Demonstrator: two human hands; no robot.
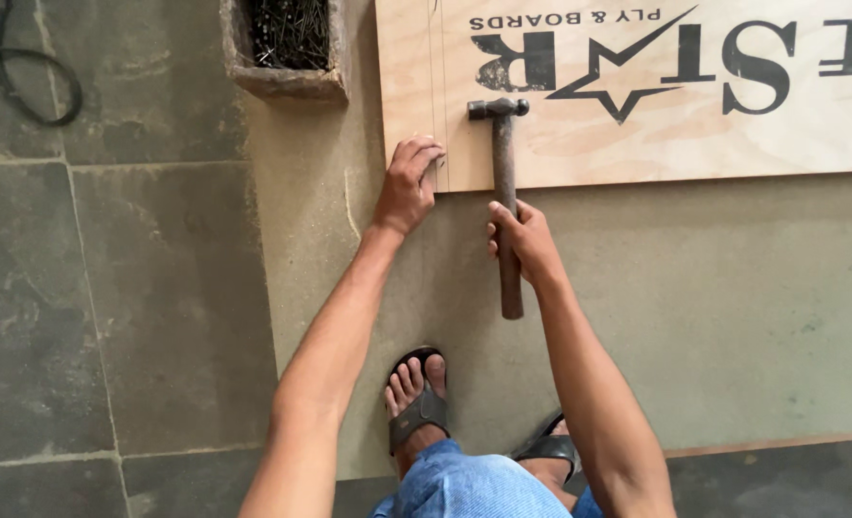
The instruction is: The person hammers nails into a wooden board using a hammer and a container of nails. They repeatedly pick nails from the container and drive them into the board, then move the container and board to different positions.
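While gripped, rusty hammer [504, 182], dark metal head, long handle.

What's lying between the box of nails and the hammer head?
In the head view, only the left corner of the plywood sheet lies between the box of nails and the hammer head, bare except for pencil lines.

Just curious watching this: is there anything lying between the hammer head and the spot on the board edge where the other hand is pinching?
Nothing visible does. The hammer, gripped mid-handle by the right hand, has its head resting on the plywood board. The left hand pinches at the board's edge just beside it, with only bare wood between them. Any nail under the fingers is too small to tell.
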